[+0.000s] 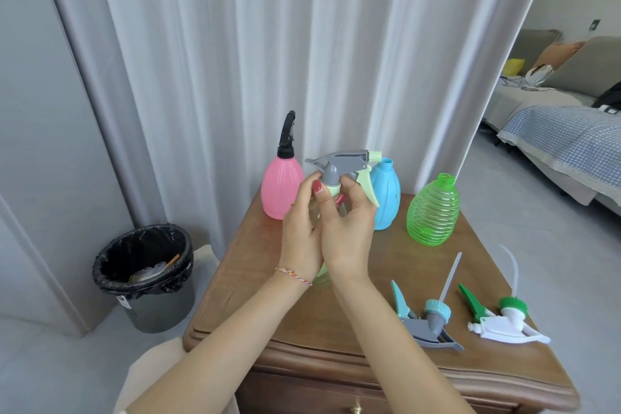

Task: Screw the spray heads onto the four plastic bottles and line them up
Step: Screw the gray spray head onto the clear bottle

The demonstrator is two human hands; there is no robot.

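Note:
Above the middle of the wooden table (pixel 255 286) I hold a pale clear bottle (pixel 321 274), mostly hidden by my hands. My left hand (pixel 300 228) wraps its body. My right hand (pixel 349 225) pinches the light-green collar of a grey spray head (pixel 342 163) seated on its neck. A pink bottle (pixel 281 185) with a black spray head (pixel 287 133) stands at the back left. Behind my hands stands a blue bottle (pixel 386 195), and to its right a green ribbed bottle (pixel 433 212), both uncapped. A grey-and-blue spray head (pixel 431 319) and a white-and-green one (pixel 504 316) lie at the front right.
A grey curtain (pixel 235 60) hangs right behind the table. A bin with a black liner (pixel 146 272) stands on the floor to the left. A bed (pixel 564 141) and a sofa (pixel 571 67) are at the far right.

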